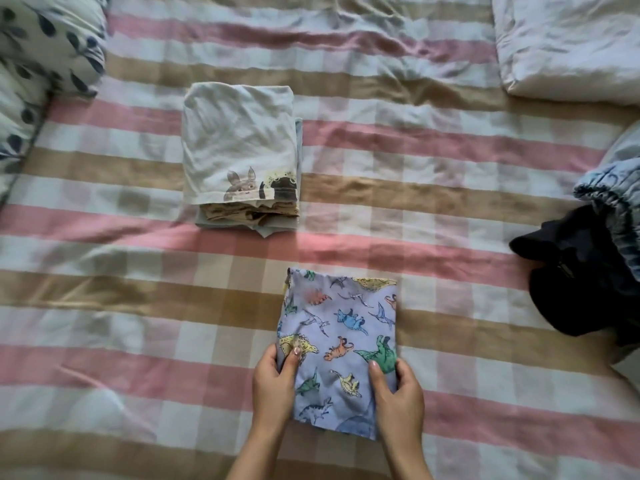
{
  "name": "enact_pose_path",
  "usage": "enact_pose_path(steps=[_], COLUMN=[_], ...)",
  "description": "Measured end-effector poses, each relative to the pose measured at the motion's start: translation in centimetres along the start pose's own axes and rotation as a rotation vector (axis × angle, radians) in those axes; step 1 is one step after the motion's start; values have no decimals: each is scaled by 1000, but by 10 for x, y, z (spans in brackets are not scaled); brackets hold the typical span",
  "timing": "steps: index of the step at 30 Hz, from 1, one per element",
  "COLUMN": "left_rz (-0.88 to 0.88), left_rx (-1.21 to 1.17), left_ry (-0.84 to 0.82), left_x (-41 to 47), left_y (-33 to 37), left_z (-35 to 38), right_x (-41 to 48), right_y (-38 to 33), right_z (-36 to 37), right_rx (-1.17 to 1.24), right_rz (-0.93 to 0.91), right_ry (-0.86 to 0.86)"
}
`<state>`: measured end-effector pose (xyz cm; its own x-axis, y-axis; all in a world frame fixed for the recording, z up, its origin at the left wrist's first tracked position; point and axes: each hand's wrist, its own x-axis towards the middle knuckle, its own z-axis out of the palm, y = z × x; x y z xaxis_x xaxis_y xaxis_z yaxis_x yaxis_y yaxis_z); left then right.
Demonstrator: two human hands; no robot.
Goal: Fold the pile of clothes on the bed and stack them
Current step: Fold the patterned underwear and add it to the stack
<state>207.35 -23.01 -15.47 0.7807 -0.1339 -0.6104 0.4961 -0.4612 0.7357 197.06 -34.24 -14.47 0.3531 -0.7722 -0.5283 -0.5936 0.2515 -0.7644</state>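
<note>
Left hand (273, 382) & right hand (398, 393) are pinching the folded dino shirt's (341, 344) side edges, near bed (138, 306) edge. Lifting it level w/ both grips keeps folds together for the stack (240, 147).

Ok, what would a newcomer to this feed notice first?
The folded dinosaur-print garment, bottom centre, gripped at its sides by the left hand and right hand. Beyond it, left of centre, sits a stack of folded clothes with a rabbit print on top. Dark and blue unfolded clothes lie at the right edge.
</note>
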Motion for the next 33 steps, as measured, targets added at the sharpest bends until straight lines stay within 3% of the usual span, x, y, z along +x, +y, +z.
enact_pose_path(steps=[3, 9, 13, 18, 25, 33], left_rz=[18, 241, 428, 575, 392, 335], left_rx=[-142, -240, -271, -191, -146, 162], left_ry=[10, 122, 157, 211, 119, 295], left_x=[-10, 10, 66, 165, 265, 261], left_y=[32, 122, 183, 243, 227, 181], left_z=[-10, -51, -82, -98, -85, -81], right_x=[-5, 6, 37, 108, 188, 172], right_y=[-42, -155, -223, -273, -254, -204], right_z=[-6, 18, 63, 136, 193, 177], right_rx=[80, 190, 250, 339, 197, -77], right_rz=[-87, -313, -433, -439, -237, -249], right_ry=[-47, -165, -231, -218, -221, -106])
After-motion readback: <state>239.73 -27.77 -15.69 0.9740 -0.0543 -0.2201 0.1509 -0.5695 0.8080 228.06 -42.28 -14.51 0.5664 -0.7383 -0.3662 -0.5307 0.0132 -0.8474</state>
